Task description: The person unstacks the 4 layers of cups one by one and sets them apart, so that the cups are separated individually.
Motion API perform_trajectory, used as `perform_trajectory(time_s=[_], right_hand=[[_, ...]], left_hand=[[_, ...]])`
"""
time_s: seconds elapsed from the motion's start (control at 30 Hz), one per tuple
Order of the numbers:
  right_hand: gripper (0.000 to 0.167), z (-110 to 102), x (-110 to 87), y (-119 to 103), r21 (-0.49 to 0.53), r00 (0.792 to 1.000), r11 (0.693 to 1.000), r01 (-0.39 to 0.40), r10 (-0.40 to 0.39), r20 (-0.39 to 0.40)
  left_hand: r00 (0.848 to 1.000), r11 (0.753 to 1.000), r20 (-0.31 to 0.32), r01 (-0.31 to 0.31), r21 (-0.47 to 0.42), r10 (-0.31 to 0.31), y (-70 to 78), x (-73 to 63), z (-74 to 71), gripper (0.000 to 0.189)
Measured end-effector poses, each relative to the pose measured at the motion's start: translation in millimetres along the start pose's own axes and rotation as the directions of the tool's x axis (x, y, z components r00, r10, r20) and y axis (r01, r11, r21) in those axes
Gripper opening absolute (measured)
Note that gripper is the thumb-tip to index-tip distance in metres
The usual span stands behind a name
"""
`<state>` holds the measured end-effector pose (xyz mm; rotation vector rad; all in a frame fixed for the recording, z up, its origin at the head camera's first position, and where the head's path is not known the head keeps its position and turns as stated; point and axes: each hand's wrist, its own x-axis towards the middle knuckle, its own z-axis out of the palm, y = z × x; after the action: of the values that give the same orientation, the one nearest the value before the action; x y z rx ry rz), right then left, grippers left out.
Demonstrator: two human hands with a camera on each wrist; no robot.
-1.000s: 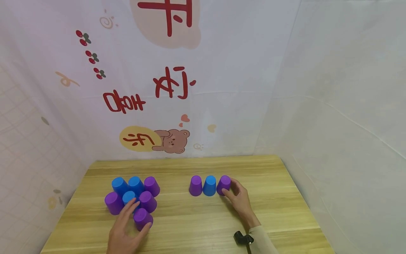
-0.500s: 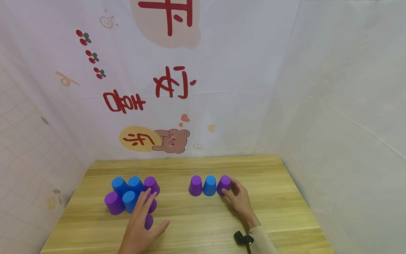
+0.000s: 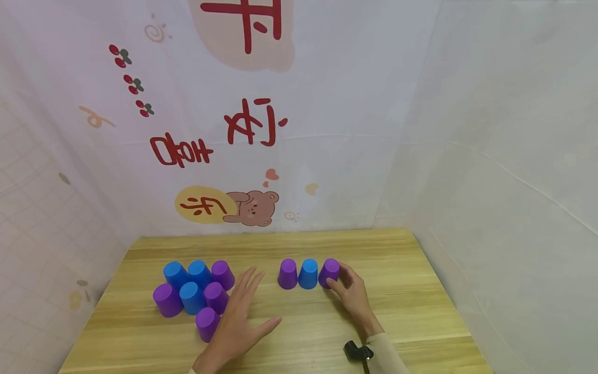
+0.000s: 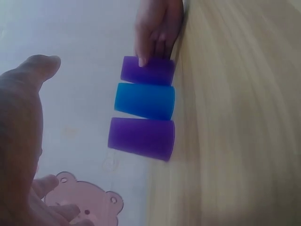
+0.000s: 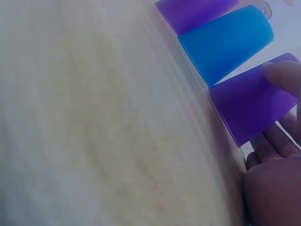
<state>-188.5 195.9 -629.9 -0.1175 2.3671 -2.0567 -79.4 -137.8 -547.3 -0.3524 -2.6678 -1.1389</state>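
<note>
Upside-down plastic cups stand on the table. My right hand (image 3: pixel 353 296) holds a purple cup (image 3: pixel 329 274) at the right end of a row, thumb on its near side and fingers around its right. Beside it in the row come a blue cup (image 3: pixel 308 274) and another purple cup (image 3: pixel 287 274). My left hand (image 3: pixel 238 317) is empty, fingers spread and thumb out, between the row and a cluster at the left. Its edge overlaps the nearest purple cup (image 3: pixel 207 323) of that cluster. In the left wrist view, the left thumb (image 4: pixel 40 70) stands apart from the row.
The left cluster has several cups, among them a blue cup (image 3: pixel 175 275) at the back and a purple cup (image 3: pixel 167 300) at its left edge. White cloth (image 3: pixel 336 130) hangs behind the wooden table (image 3: pixel 299 337). A black device (image 3: pixel 357 351) sits by the right sleeve (image 3: pixel 385 353).
My left hand has left the near purple cup of the cluster and swung to the right, its fingers spreading. The right hand and the row have stayed put.
</note>
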Motion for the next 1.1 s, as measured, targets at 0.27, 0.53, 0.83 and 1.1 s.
perform_trajectory(time_s=[0.27, 0.53, 0.83, 1.1], right_hand=[[0.058, 1.2, -0.1, -0.3, -0.005, 1.0, 1.0, 0.008, -0.008, 0.002], [0.059, 2.3, -2.4, -0.4, -0.017, 1.0, 1.0, 0.008, -0.008, -0.001], [0.06, 2.4, -2.9, -0.9, -0.031, 1.0, 1.0, 0.004, -0.005, -0.01], [0.059, 2.7, -2.6, -1.7, -0.025, 1.0, 1.0, 0.01, -0.01, -0.006]], left_hand=[[0.998, 0.995, 0.031, 0.049, -0.083, -0.046, -8.2, 23.5, 21.6, 0.104], [0.997, 0.984, 0.037, 0.073, -0.164, -0.067, -10.4, 45.3, 36.3, 0.1], [0.998, 0.983, 0.041, 0.06, -0.171, -0.053, -12.2, 68.6, 54.3, 0.093], [0.997, 0.985, 0.054, 0.061, -0.164, -0.053, -10.5, 81.3, 62.9, 0.085]])
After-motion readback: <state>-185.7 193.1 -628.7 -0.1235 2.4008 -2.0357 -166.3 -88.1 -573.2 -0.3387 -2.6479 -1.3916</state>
